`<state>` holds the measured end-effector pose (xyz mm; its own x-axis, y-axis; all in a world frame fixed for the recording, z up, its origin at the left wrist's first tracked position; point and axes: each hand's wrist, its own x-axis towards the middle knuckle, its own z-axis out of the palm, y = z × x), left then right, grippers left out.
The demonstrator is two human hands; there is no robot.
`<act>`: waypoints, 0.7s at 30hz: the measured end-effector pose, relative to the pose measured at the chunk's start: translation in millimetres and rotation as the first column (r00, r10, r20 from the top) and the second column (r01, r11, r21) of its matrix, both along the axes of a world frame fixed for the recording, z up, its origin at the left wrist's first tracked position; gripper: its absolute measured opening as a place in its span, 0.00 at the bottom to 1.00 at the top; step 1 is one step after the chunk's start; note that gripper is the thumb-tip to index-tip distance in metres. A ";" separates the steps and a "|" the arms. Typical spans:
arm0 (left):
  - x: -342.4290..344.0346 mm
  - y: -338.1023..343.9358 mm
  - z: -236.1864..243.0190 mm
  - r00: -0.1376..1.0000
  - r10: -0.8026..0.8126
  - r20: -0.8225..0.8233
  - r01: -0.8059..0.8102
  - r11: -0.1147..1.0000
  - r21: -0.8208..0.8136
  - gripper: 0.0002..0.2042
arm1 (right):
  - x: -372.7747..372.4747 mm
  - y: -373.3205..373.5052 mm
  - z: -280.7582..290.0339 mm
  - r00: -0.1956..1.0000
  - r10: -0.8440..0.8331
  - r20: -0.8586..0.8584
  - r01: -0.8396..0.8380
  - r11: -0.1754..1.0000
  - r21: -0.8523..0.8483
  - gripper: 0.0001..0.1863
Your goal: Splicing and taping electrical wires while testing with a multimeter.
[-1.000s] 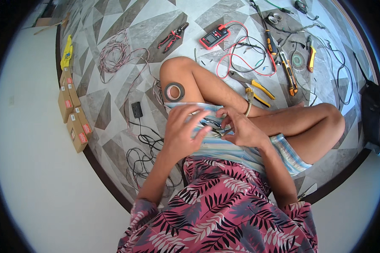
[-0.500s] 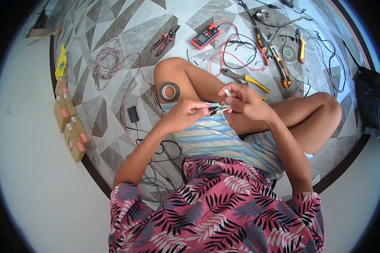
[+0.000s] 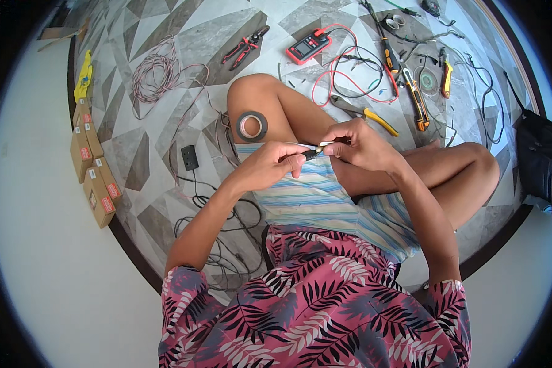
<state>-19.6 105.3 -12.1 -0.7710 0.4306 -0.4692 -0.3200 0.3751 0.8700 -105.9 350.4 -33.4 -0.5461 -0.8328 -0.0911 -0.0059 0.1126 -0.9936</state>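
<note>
Above my lap, my left hand (image 3: 270,165) is closed around a black cable (image 3: 311,154), thumb and fingers pinching it near its end. My right hand (image 3: 363,147) meets it from the right, fingertips pressed together at the cable's tip. A small white strip (image 3: 326,144) shows between those fingertips; whether it is a wire or something else, I cannot tell. The cable's inner wires are mostly covered by my fingers. On my left thigh, close to the knee, rests a roll of black tape (image 3: 263,127).
Ahead on the floor lie red-handled pliers (image 3: 245,47), a red multimeter (image 3: 308,46), yellow-handled pliers (image 3: 380,121), a utility knife (image 3: 416,101) and a screwdriver (image 3: 389,56). Coiled wire (image 3: 153,80) and a black socket block (image 3: 190,157) are at left. Cardboard boxes (image 3: 98,193) line the wall.
My right hand has lowered and its fingertips have closed in on the cable's end. The coloured wires seen between my hands earlier are now mostly hidden. The view has shifted slightly.
</note>
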 end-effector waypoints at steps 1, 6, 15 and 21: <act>-0.4 -2.1 -0.1 1.000 0.002 0.005 -0.002 1.000 0.001 0.16 | 1.2 -1.8 1.1 1.000 -0.007 -0.001 0.007 0.999 0.052 0.05; -7.5 -15.7 -0.9 0.985 -0.016 0.174 -0.007 0.991 0.130 0.14 | 3.9 -7.1 -4.8 0.999 -0.027 -0.028 0.029 0.998 0.055 0.07; -5.4 -14.0 4.2 0.961 0.149 0.235 -0.146 0.989 -0.027 0.18 | 3.4 -4.2 6.7 0.999 -0.013 0.046 0.009 0.997 0.083 0.12; -3.5 4.1 10.1 0.983 0.174 -0.052 -0.171 0.983 0.066 0.18 | 0.8 0.6 0.5 0.991 -0.066 0.120 0.063 0.998 0.031 0.16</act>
